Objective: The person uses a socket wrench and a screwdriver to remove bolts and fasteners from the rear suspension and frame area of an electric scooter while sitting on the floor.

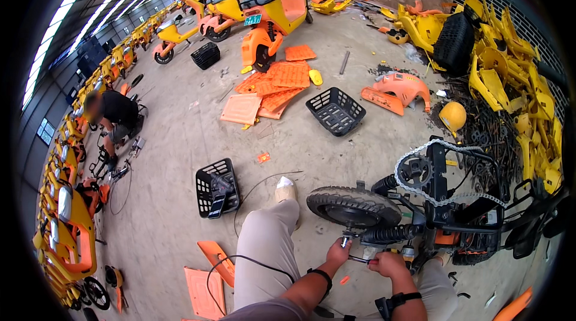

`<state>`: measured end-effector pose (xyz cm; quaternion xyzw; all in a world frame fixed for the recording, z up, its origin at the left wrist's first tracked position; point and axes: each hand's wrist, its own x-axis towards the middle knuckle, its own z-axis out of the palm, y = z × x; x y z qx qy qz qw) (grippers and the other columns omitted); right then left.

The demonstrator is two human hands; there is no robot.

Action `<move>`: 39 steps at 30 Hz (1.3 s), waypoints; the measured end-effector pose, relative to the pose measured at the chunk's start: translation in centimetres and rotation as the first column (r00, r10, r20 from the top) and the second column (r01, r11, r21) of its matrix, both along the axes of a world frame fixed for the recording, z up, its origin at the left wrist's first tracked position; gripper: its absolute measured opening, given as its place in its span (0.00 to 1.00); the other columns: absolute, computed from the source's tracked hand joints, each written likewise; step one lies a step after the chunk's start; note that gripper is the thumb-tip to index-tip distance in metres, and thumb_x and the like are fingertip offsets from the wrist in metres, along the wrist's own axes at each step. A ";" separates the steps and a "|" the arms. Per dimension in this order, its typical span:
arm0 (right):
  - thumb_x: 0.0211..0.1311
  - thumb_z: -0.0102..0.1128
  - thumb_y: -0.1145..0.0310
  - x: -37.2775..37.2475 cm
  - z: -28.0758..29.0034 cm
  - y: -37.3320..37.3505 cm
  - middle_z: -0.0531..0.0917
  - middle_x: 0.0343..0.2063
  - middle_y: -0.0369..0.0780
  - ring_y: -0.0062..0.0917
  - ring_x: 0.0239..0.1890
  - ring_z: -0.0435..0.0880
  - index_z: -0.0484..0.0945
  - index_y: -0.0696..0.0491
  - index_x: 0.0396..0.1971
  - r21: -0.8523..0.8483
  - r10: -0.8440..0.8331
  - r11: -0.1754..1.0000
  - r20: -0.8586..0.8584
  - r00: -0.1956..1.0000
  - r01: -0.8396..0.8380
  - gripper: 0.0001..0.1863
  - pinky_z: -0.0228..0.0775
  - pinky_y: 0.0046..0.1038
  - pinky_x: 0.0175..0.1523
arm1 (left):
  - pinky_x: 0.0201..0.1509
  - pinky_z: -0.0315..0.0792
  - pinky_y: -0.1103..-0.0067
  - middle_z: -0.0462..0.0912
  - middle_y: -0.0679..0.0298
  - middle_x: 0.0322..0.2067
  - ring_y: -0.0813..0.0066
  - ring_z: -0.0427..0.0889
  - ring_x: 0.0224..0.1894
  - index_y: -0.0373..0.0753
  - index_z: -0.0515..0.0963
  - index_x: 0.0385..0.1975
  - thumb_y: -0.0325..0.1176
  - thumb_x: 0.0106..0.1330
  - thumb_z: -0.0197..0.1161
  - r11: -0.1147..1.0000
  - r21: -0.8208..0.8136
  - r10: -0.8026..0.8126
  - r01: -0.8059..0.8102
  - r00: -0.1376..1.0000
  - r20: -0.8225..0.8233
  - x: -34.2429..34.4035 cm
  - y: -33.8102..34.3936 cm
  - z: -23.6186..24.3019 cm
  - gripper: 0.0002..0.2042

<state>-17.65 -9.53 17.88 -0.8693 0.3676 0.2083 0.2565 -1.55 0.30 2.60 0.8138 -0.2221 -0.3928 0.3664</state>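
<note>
A stripped black scooter frame (441, 186) lies on its side at the right, its rear wheel (384, 204) toward me. My left hand (338, 253) is closed around the head end of a ratchet wrench (360, 259), by a silver socket (346, 240) at the wheel's axle. Gripping the wrench's red-and-black handle is my right hand (390, 264), just below a coiled shock absorber (390, 234). A loose silver chain (399, 171) loops over the frame near the crank. Fingers partly hide the wrench head.
Black plastic baskets (336, 111) stand on the concrete, one nearer basket (203, 184) holding dark parts. Orange panels (273, 84) lie ahead. Yellow body parts (498, 63) pile up at the right. A black cable (258, 258) crosses my leg. Another person (120, 111) crouches at the left.
</note>
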 end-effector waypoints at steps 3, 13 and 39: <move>0.48 0.62 0.48 0.4 -0.2 0.0 0.83 0.28 0.42 0.37 0.34 0.82 0.81 0.50 0.28 -0.006 0.040 0.999 -0.042 0.998 -0.041 0.19 0.73 0.37 0.39 | 0.41 0.70 0.63 0.80 0.51 0.32 0.50 0.78 0.39 0.40 0.73 0.39 0.51 0.63 0.53 1.000 0.018 0.001 -0.002 1.000 0.027 -0.2 -0.1 -0.2 0.19; 0.50 0.61 0.55 3.0 1.4 2.7 0.83 0.30 0.43 0.36 0.34 0.83 0.82 0.53 0.29 -0.128 0.194 0.970 -0.115 0.974 -0.208 0.15 0.74 0.37 0.37 | 0.44 0.69 0.65 0.79 0.47 0.34 0.47 0.77 0.41 0.35 0.72 0.40 0.52 0.63 0.51 0.998 0.018 -0.061 0.062 0.994 -0.092 0.4 -0.2 -0.6 0.22; 0.53 0.50 0.70 3.6 5.7 4.5 0.83 0.28 0.43 0.34 0.33 0.83 0.79 0.52 0.29 -0.267 0.151 0.952 -0.007 0.988 -0.148 0.08 0.73 0.31 0.34 | 0.40 0.71 0.72 0.80 0.53 0.28 0.61 0.78 0.33 0.33 0.74 0.39 0.38 0.51 0.58 0.999 0.038 0.022 -0.010 0.944 -0.329 1.5 -0.5 -2.5 0.18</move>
